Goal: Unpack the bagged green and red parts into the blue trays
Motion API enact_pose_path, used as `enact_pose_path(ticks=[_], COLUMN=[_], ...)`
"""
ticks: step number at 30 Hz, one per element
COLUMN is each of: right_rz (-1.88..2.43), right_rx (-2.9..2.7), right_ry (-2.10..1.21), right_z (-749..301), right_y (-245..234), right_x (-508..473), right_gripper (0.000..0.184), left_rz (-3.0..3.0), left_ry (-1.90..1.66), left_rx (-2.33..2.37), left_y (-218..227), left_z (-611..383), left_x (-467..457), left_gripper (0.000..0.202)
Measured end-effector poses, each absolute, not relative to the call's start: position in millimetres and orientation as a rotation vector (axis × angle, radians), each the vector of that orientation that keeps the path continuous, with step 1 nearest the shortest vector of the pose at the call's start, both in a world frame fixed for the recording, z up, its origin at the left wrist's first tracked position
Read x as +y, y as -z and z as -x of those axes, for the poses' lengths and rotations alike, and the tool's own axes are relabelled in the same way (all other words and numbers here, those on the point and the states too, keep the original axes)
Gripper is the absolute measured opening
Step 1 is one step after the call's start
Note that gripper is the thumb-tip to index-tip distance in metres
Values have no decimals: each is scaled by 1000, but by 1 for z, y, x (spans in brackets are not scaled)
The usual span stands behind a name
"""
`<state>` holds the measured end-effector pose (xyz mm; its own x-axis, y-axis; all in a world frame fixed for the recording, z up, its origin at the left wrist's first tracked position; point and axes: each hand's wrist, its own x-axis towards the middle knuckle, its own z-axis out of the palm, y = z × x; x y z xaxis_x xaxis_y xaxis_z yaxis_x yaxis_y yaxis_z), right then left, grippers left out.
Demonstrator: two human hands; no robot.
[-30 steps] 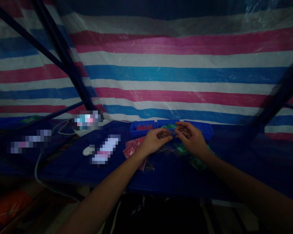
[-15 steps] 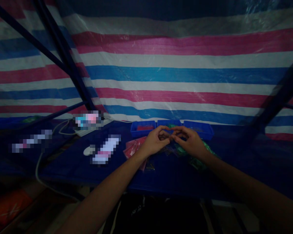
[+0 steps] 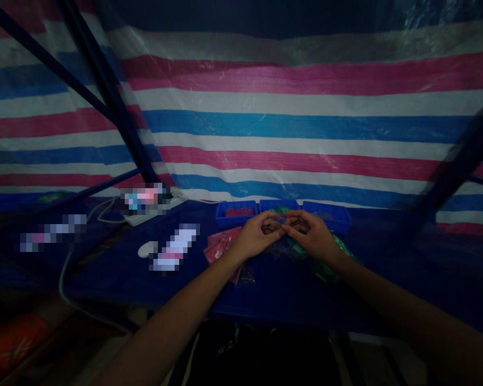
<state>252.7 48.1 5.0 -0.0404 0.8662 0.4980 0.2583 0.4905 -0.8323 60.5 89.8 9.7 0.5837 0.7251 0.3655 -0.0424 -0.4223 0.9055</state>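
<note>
In front of you, a smooth dark-blue table point(image 3: 265, 303) meets a creased, slightly shiny plastic sheet point(image 3: 306, 127) striped pink, white and blue. Along the table's far side stand three shallow rectangular trays of blue plastic: the left tray point(image 3: 230, 221) has flat pink contents, the middle tray point(image 3: 282, 203) has crinkled green ones, and what lies in the right tray point(image 3: 341, 219) is too dim to name. Flat, glossy pink packets point(image 3: 220, 244) overlap in a loose fan to the left of your hands, with a small clear bag point(image 3: 247, 275) at their near end, thin metallic-looking bits showing in it. Crumpled, shiny green packets point(image 3: 326, 270) lie beneath and beside your right wrist. Farther left sits a smooth white oval object point(image 3: 147, 250).

Your left hand point(image 3: 256, 235) and right hand point(image 3: 312, 235) meet just on the near side of the middle tray, above the table. Both sets of fingers are curled, thumbs drawn in, their tips close together or touching. Something thin may be pinched between them, but you cannot tell from here whether either hand grips anything.
</note>
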Motion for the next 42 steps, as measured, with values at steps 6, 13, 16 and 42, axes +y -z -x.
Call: enact_pose_path(ticks=[6, 13, 16, 42], right_rz=[1001, 960, 969, 910], right_rx=[-1515, -1489, -1503, -1445], right_ry=[-724, -845, -837, -1019], right_z=[-256, -257, -256, -253], right_y=[-4, 0, -2, 0], right_x=[51, 55, 53, 53], right_gripper=[35, 35, 33, 36], left_rz=[-1917, -1997, -2059, -2214], left_ry=[-988, -1000, -1001, -1028], left_rx=[639, 697, 728, 764], left_y=[-4, -6, -10, -18], left_z=[-58, -57, -57, -57], left_x=[96, 97, 94, 89], left_gripper=[29, 28, 29, 13])
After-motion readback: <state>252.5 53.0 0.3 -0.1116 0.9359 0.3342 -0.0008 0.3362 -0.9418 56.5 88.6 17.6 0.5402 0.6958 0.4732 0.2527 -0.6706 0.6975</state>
